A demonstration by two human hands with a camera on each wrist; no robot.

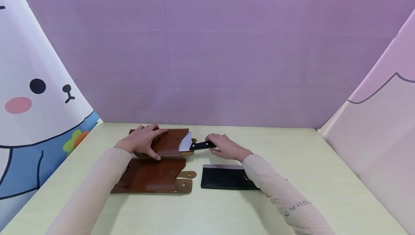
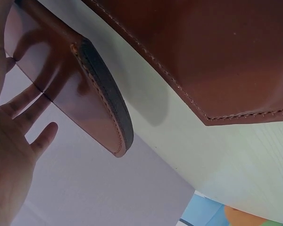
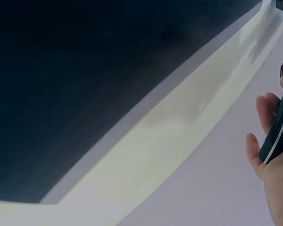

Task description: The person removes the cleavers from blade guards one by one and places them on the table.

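At the back left of the table lies a brown leather knife sheath (image 1: 170, 141). My left hand (image 1: 142, 140) holds it across its width, thumb at the near edge and fingers along the far edge. A kitchen knife (image 1: 201, 145) points left into its mouth; the pale heel of the blade and the black riveted handle show, the rest being inside. Around that handle my right hand (image 1: 229, 148) curls its fingers, as the right wrist view also shows. A small strap tab (image 1: 194, 140) pokes out behind the blade.
Just in front lies a second brown sheath (image 1: 149, 177) with two snap straps (image 1: 184, 184) at its right end. Right of it is a broad black cleaver blade (image 1: 223, 177) with a pale edge, partly under my right forearm. A purple backdrop (image 1: 207, 65) closes off the table's back.
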